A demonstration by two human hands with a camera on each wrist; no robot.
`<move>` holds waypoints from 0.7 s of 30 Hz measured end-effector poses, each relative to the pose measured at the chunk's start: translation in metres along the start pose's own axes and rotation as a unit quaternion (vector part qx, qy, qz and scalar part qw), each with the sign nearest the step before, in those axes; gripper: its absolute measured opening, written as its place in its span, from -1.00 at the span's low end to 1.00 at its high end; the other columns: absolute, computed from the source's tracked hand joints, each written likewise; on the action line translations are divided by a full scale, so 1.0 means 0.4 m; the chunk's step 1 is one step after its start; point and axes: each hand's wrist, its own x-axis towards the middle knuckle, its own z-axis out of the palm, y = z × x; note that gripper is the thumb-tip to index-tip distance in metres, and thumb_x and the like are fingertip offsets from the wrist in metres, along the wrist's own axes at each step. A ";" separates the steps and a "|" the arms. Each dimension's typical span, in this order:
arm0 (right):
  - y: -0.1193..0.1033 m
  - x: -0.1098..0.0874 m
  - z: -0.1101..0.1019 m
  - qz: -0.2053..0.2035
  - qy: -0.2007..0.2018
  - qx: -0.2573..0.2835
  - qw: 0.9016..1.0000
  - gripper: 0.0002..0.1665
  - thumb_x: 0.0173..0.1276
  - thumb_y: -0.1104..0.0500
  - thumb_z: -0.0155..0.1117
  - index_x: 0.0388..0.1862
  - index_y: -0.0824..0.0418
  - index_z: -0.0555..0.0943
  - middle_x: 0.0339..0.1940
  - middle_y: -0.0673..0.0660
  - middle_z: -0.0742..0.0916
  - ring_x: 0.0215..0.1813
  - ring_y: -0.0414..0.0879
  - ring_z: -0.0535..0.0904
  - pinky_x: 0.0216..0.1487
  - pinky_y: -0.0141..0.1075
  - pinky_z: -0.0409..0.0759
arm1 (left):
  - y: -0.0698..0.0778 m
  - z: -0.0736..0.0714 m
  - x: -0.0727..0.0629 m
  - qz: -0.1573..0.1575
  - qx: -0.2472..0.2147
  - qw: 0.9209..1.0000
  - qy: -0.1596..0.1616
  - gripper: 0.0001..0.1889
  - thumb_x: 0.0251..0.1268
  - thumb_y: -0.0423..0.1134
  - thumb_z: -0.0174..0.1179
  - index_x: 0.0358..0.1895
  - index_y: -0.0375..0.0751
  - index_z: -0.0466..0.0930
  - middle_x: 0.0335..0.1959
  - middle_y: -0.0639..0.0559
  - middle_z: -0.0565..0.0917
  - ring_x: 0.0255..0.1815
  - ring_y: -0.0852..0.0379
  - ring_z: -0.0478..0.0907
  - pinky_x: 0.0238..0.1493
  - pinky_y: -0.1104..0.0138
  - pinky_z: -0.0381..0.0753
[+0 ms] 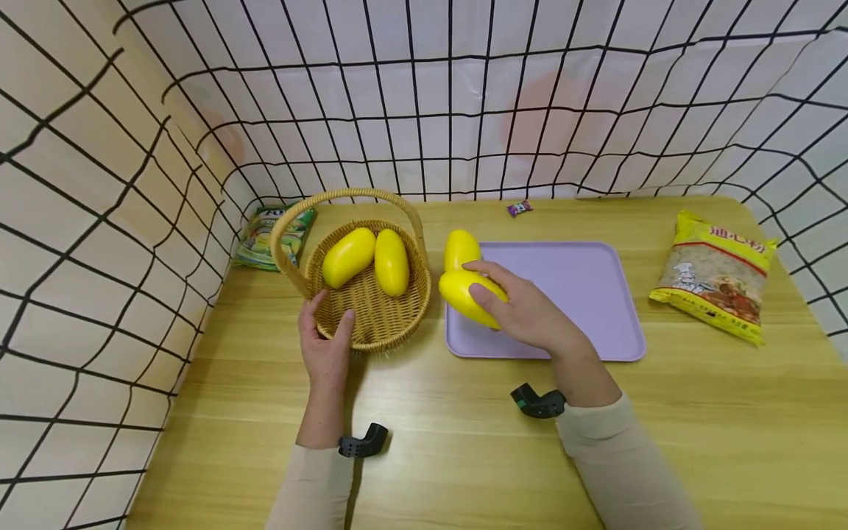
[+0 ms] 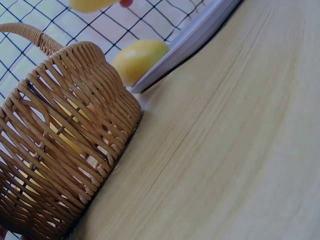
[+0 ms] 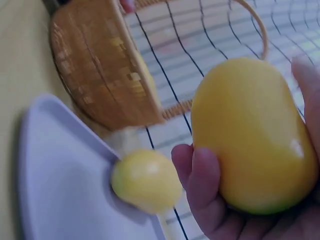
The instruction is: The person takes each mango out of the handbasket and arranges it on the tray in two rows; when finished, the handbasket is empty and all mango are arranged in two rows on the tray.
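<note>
My right hand (image 1: 530,313) grips a yellow mango (image 1: 472,296), raised over the left side of a lilac tray (image 1: 576,294). In the right wrist view, fingers and thumb curl round this mango (image 3: 252,135). Another mango (image 1: 461,249) lies at the tray's far left corner, partly covered by the held one in the head view. At the near left rim of a wicker basket (image 1: 374,335), my left hand (image 1: 324,353) holds on, thumb over the rim. Inside the basket are two mangoes, one slanted (image 1: 349,258) and one more upright (image 1: 392,263); the arched handle (image 1: 351,193) stands up.
A green packet (image 1: 265,239) lies behind the basket on the left. One small purple wrapped sweet (image 1: 520,208) sits near the back edge. On the right lies a yellow bag of pasta (image 1: 718,276). Black wire mesh (image 1: 430,118) borders the wooden table (image 1: 450,442) at the back and sides.
</note>
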 end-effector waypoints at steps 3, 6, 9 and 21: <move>0.015 -0.004 -0.034 0.027 0.009 0.019 0.999 -0.23 0.42 -0.18 0.32 0.53 -0.11 0.31 0.13 0.22 0.58 -0.16 0.05 0.57 -0.15 -0.18 0.61 | 0.000 0.002 0.002 -0.004 0.001 1.000 0.000 -0.44 0.25 -0.32 0.37 0.34 -0.20 0.50 0.60 -0.10 0.23 0.68 -0.07 -0.01 0.67 0.02 0.03; 0.031 -0.008 -0.060 0.051 0.027 0.058 0.997 -0.10 0.27 -0.12 0.50 0.52 -0.15 0.31 0.25 0.18 0.54 -0.03 0.10 0.57 -0.05 -0.18 0.57 | 0.000 0.003 0.001 -0.008 0.000 1.000 0.002 -0.43 0.25 -0.32 0.37 0.35 -0.20 0.49 0.59 -0.10 0.23 0.68 -0.06 -0.01 0.67 0.04 0.04; 0.048 -0.008 -0.076 0.064 0.060 0.130 0.988 -0.03 0.24 0.01 0.53 0.56 -0.13 0.24 0.36 0.17 0.46 0.11 0.10 0.50 0.07 -0.18 0.56 | 0.001 0.002 0.002 -0.005 0.003 1.000 0.005 -0.43 0.25 -0.33 0.37 0.34 -0.20 0.50 0.59 -0.12 0.24 0.67 -0.06 0.01 0.66 0.04 0.05; 0.161 0.010 -0.113 0.135 0.229 0.154 0.952 -0.05 0.41 -0.24 0.29 0.63 0.00 0.15 0.24 0.22 0.52 0.04 -0.08 0.48 -0.08 -0.49 0.57 | -0.003 -0.002 0.005 0.000 0.013 1.000 -0.001 -0.44 0.25 -0.32 0.37 0.34 -0.18 0.51 0.58 -0.12 0.24 0.67 -0.05 0.01 0.66 0.04 0.07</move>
